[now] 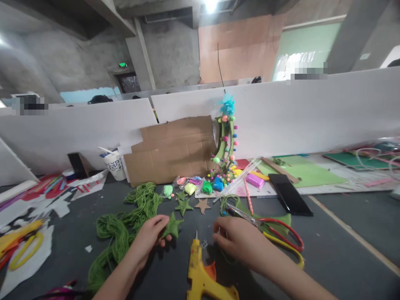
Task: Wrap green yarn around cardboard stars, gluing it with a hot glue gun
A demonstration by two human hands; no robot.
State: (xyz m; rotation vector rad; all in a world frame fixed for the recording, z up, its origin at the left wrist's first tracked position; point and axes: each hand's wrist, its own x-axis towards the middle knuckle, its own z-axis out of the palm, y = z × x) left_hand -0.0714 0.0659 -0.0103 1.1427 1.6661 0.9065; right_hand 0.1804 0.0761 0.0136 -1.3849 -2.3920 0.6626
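A green yarn-covered star point(173, 226) is held by one side in my left hand point(153, 230), with the fingers closed on it. My right hand point(233, 234) hovers over the dark table just left of the scissors point(261, 223); its fingers are curled together, and anything between them is too small to make out. Between my forearms lies a yellow glue gun point(200, 266), nozzle pointing away from me. Beyond the hands are another green star point(183, 206) and a bare cardboard star point(203, 205). Green yarn point(114, 233) lies in a heap left of my left hand.
A decorated crescent point(225, 139) with pompoms stands by a cardboard sheet point(175, 152) at the back. A black phone point(289, 193) lies at the right. White cup point(114, 164), clay packets point(207, 187) and paper scraps point(59, 204) are around the table.
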